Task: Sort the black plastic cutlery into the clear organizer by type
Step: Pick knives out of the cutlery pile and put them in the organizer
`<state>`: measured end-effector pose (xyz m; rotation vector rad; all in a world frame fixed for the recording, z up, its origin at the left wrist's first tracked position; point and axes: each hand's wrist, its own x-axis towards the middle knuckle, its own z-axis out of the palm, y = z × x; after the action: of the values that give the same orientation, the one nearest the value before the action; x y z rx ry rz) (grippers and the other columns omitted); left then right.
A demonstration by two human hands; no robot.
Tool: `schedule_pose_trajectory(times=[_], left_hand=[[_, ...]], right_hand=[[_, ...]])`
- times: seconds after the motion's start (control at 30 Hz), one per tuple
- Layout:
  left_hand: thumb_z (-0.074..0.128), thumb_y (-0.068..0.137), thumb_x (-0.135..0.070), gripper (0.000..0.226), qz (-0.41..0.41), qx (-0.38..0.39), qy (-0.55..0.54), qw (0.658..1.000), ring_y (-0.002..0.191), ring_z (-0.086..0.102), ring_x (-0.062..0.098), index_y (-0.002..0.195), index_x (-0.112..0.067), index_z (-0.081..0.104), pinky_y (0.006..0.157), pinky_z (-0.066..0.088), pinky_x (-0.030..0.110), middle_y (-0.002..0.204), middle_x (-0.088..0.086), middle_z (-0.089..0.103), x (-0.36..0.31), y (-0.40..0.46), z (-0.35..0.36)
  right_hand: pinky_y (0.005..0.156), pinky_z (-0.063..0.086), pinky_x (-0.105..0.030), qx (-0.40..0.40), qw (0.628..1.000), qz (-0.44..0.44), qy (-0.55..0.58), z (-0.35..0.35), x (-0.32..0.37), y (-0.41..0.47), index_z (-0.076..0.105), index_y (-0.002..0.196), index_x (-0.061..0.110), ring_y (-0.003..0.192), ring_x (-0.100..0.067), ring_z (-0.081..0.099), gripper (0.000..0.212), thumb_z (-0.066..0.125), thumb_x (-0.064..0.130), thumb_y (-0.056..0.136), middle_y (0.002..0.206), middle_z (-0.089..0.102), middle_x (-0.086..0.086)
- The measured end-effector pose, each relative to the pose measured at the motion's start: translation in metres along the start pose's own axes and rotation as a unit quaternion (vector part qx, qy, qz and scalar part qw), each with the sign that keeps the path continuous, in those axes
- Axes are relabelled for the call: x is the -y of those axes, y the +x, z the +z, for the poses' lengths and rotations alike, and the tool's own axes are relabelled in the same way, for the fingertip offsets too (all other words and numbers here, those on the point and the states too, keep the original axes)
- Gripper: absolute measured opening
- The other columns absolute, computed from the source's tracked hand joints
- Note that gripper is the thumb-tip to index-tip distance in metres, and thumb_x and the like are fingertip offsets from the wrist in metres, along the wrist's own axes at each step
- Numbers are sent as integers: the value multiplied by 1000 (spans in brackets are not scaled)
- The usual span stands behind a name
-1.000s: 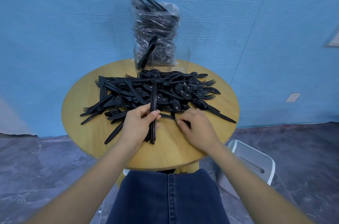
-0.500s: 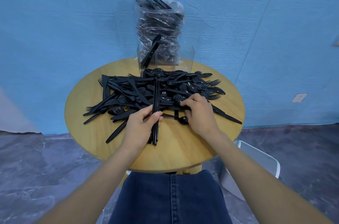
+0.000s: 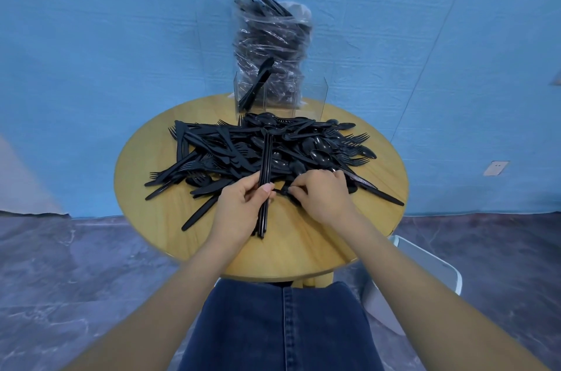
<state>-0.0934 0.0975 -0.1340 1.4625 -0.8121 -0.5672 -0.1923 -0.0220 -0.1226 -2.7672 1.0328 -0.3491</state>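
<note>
Sitting against a blue wall (image 3: 91, 52), round wooden table (image 3: 303, 249) carrying a wide heap of black plastic cutlery (image 3: 258, 149): forks, spoons and knives all mixed. Standing at the far edge, clear organizer (image 3: 315, 97), holding a few knives (image 3: 256, 85) upright in its leftmost compartment, likely the start of the knife section; behind it, leaning on the wall, plastic bag (image 3: 273, 46) stuffed with more cutlery.

Left hand (image 3: 243, 203) gripping a stacked bundle of knives (image 3: 265, 164) between thumb and fingers, handles aligned and pointing at the body, probably collecting several so that a single trip fills the compartment. Right hand (image 3: 324, 191) curling its fingertips round a black piece at the heap's near edge, type too hidden to tell.

Compared with half a second ago, right hand pulling back from deeper in the heap toward the bundle, apparently bringing that piece across; left hand holding the bundle much as before.
</note>
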Motion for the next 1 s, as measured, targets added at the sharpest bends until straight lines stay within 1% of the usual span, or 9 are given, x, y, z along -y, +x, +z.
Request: schedule_pose_trajectory(times=[0.13, 0.23, 0.3, 0.37, 0.43, 0.53, 0.67, 0.9, 1.0], left_hand=[[55, 94, -12, 29, -2, 4, 1, 1000, 85, 67, 5, 92, -40, 62, 83, 52, 24, 88, -7, 72, 2, 1, 0], [55, 94, -12, 24, 0, 8, 2, 1000, 84, 67, 4, 100, -33, 63, 82, 51, 21, 88, -7, 72, 3, 2, -1], [55, 93, -11, 24, 5, 8, 4, 1000, 80, 66, 1, 102, -31, 65, 81, 51, 20, 85, -8, 71, 2, 2, -1], [55, 93, -10, 28, 11, 8, 6, 1000, 79, 66, 1, 96, -37, 64, 81, 52, 19, 85, -10, 71, 2, 2, -2], [55, 93, -11, 29, 14, 9, 14, 1000, 83, 66, 1, 96, -39, 62, 82, 51, 19, 89, -12, 71, 3, 2, -2], [55, 94, -12, 26, 18, 15, 33, 999, 87, 66, 0, 104, -35, 63, 83, 50, 17, 93, -13, 70, 4, 2, -1], [55, 94, -12, 28, 21, 20, 38, 999, 88, 67, 4, 93, -39, 62, 84, 51, 20, 92, -12, 71, 4, 2, -1], [55, 94, -14, 29, 20, 22, 64, 998, 89, 66, 4, 90, -43, 57, 80, 46, 14, 87, -13, 69, 2, 1, 0], [54, 95, -15, 25, 16, 22, 72, 997, 92, 65, 3, 96, -40, 57, 78, 45, 13, 89, -13, 68, 1, 0, 1]], right_hand=[[87, 38, -36, -29, 996, 74, -34, 0, 1, 4, 67, 86, 15, 85, -24, 62, 34, 49, 42, 95, 77, 66, -1], [79, 42, -35, -15, 993, 112, -45, -3, 10, 10, 49, 65, 15, 67, -22, 55, 48, 54, 57, 87, 60, 50, 3], [80, 43, -35, -2, 990, 133, -46, -4, 20, 13, 38, 63, 16, 66, -20, 49, 52, 56, 60, 84, 60, 43, 5], [78, 43, -35, 9, 988, 152, -30, -5, 25, 14, 40, 71, 15, 70, -21, 47, 48, 60, 57, 84, 67, 44, 4], [72, 43, -33, 17, 985, 174, -5, -8, 26, 15, 41, 77, 16, 73, -23, 50, 39, 63, 47, 85, 74, 47, 1], [60, 39, -30, 32, 981, 192, -5, -12, 23, 10, 36, 70, 16, 68, -23, 50, 34, 64, 28, 85, 69, 45, 2], [60, 41, -31, 39, 981, 190, -6, -14, 14, -1, 34, 68, 16, 69, -24, 52, 33, 64, 17, 83, 68, 45, 1], [53, 37, -28, 73, 980, 183, -39, -21, 1, -14, 39, 65, 16, 56, -17, 46, 32, 63, 18, 85, 63, 47, 2], [55, 38, -29, 83, 979, 183, -34, -23, -1, -17, 40, 66, 16, 61, -19, 49, 31, 62, 22, 86, 65, 48, 2]])
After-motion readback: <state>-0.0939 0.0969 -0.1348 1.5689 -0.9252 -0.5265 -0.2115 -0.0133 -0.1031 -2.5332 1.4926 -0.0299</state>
